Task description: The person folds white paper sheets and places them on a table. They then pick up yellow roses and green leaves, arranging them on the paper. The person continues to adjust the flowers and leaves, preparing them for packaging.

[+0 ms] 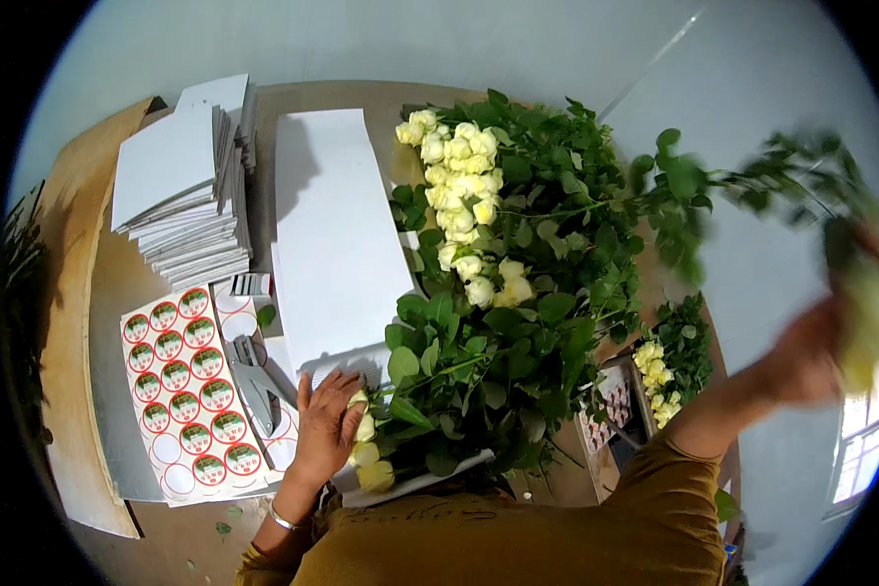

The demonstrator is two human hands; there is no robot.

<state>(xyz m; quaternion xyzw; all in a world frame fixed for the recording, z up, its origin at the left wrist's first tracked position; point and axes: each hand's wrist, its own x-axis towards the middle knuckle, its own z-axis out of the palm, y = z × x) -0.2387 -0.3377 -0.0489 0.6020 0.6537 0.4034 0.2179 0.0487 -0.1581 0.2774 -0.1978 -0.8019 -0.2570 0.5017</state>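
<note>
My left hand (327, 428) lies palm down at the near end of a white paper sheet (340, 242), its fingers over a ribbed strip. Its thumb side touches a short row of pale yellow rose blooms (367, 454). Their leafy stems (476, 388) spread to the right. Raised at the far right, my right hand (806, 351) is blurred by motion and holds a pale yellow rose (866, 329). Blurred leafy stems (769, 176) trail leftward from near that hand. Beyond lies a heap of cream roses (458, 176), blooms to the left and foliage (557, 161) to the right.
Left of the paper are a stack of white cardboard sheets (183, 176), round-label sheets (183, 388) and a grey stapler (253, 384) beside a small box of staples (251, 284). A wooden board (80, 329) borders the left. More roses (655, 373) lie by an open box (601, 425) at right.
</note>
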